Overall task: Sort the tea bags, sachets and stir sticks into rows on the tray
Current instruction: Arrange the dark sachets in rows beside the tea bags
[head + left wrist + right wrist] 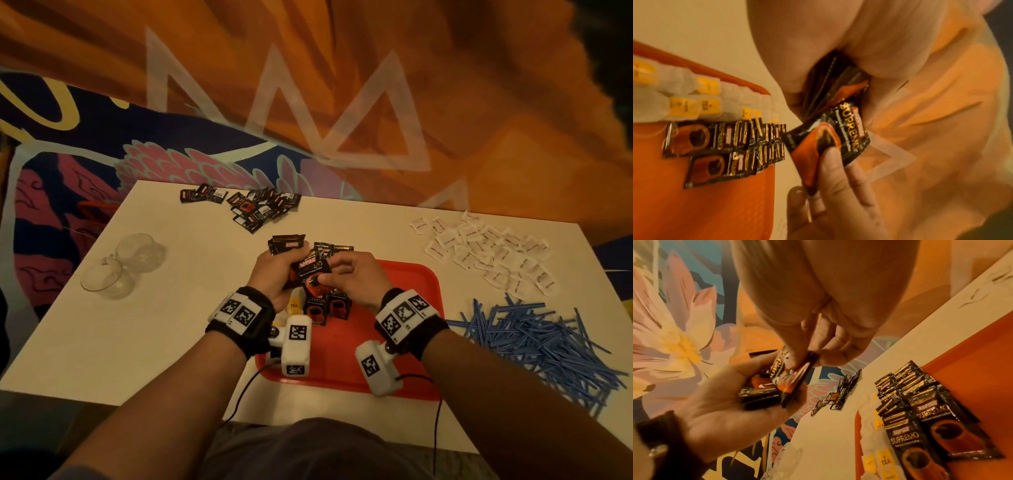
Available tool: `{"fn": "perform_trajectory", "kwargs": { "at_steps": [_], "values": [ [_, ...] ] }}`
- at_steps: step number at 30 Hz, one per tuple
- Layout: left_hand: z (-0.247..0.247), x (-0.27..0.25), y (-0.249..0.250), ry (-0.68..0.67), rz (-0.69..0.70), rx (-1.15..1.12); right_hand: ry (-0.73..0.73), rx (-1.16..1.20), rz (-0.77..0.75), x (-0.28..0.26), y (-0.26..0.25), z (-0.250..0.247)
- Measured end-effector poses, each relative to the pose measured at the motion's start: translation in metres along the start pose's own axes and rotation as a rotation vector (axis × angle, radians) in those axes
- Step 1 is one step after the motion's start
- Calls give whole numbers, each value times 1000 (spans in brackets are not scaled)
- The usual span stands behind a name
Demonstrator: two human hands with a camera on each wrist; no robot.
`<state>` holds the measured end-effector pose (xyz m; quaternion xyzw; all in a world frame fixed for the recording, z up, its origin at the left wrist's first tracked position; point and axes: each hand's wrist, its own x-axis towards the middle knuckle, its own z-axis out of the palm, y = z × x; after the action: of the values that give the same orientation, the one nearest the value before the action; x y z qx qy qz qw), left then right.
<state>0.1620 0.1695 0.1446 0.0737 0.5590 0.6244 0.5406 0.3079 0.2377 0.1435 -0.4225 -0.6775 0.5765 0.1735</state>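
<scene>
Both forearms were bare. Each wrist wore a black band [239,322] with white square-coded tags, a white camera block [296,346], and a black cable [246,387].

The light is warm, dim and orange in all three views. In the head view the flat white table top [164,342] is the brightest part, and the corners go dark. Straight edges bend near the sides. The two wrist views are soft and grainy. The yellow-tagged white tea bags [684,97] smear with blur, and the close palms look fuzzy.
</scene>
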Motion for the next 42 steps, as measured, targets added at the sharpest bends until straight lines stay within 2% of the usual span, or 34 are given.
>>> {"fn": "perform_trajectory", "kwargs": {
  "at_steps": [4, 10, 12, 16, 19, 24, 27, 35, 38, 42],
  "values": [
    [0, 0, -6, -28, -72, 24, -56, 8, -17, -1, 3, -1],
    [-10, 5, -20, 20, -110, 16, -119, 66, 89, -3, 14, 5],
    [-14, 7, -27, 61, -92, 14, -130, 46, 135, -3, 21, 7],
    [-30, 13, -41, 186, -57, 113, -48, -59, 198, -3, 53, 7],
    [-44, 17, -47, 220, -123, 156, 3, -150, 318, -3, 86, 0],
    [-62, 17, -58, 183, -264, 12, 4, -229, 509, 5, 135, -7],
    [-69, 19, -65, 189, -261, 38, 14, -219, 574, 14, 151, -3],
    [-66, 38, -76, 153, -165, 395, 61, -240, 602, 34, 163, 8],
    [-59, 46, -79, 103, -185, 436, 73, -235, 605, 38, 164, 11],
    [-56, 53, -84, 117, -190, 443, 77, -256, 597, 40, 167, 11]
  ]
}}
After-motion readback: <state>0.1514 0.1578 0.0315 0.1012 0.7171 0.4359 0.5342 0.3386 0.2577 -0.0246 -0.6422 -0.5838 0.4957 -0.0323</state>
